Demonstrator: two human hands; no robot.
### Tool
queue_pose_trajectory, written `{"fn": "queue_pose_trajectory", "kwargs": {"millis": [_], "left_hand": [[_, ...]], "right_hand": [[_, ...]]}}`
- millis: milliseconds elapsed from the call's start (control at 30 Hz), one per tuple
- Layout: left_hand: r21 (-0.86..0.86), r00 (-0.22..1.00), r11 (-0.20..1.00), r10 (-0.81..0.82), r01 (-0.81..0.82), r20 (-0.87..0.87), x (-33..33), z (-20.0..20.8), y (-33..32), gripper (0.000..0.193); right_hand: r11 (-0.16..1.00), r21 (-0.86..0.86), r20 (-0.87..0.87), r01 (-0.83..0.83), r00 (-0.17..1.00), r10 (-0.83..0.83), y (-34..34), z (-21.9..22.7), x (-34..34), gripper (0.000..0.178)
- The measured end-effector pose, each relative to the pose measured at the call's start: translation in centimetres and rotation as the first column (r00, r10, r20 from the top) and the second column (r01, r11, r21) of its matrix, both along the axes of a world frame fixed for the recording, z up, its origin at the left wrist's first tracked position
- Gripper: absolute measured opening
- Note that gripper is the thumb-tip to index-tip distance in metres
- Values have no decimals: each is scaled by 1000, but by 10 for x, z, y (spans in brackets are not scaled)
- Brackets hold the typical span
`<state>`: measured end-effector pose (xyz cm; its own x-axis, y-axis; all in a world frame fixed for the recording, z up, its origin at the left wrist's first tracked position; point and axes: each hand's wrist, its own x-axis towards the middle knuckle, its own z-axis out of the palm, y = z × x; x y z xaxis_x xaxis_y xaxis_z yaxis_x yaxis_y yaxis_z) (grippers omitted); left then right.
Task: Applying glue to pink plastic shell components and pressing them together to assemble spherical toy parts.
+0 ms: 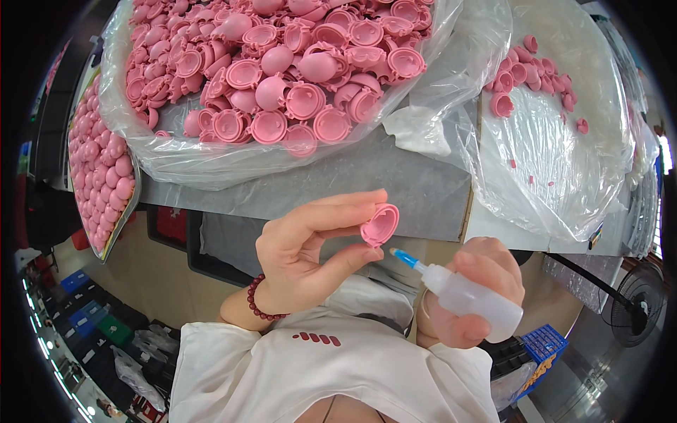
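Between the thumb and fingers of my left hand is a small pink plastic half shell, its hollow side turned toward the right. My right hand is wrapped round a translucent white squeeze bottle. The bottle's blue nozzle points up and left, close to the lower edge of the shell, with a small gap between them. Beyond my hands, a clear plastic bag lies spread on the grey table, heaped with pink half shells like the one I hold.
At the right, another clear plastic sheet carries smaller pink cups. A crumpled white piece lies between the two. Rounded pink pieces fill a tray at far left. A black fan and a blue crate stand at lower right.
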<state>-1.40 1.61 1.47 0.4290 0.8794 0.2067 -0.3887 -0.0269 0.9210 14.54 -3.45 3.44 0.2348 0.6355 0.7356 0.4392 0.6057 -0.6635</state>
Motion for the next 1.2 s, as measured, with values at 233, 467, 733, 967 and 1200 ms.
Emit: {"fn": "queue_pose_trajectory", "kwargs": {"millis": [233,467,733,967,1200], "left_hand": [[-240,980,954,-150,177,129,1,3,4,40],[-537,851,702,-194,468,488,5,2,8,47],[-126,978,975,-167,183,127,2,0,8,38],[-111,987,985,-124,135,102,10,1,7,40],[-42,953,954,-298,296,-49,19,8,-3,44]], "right_hand": [[961,122,-396,249,900,-183,-15,-5,37,50],[469,-109,-44,877,467,-883,-48,6,164,30],[451,-355,38,819,495,-868,-108,-46,287,46],[451,111,201,886,424,-883,-35,23,180,31],[836,-372,792,403,608,60,91,12,116,39]]}}
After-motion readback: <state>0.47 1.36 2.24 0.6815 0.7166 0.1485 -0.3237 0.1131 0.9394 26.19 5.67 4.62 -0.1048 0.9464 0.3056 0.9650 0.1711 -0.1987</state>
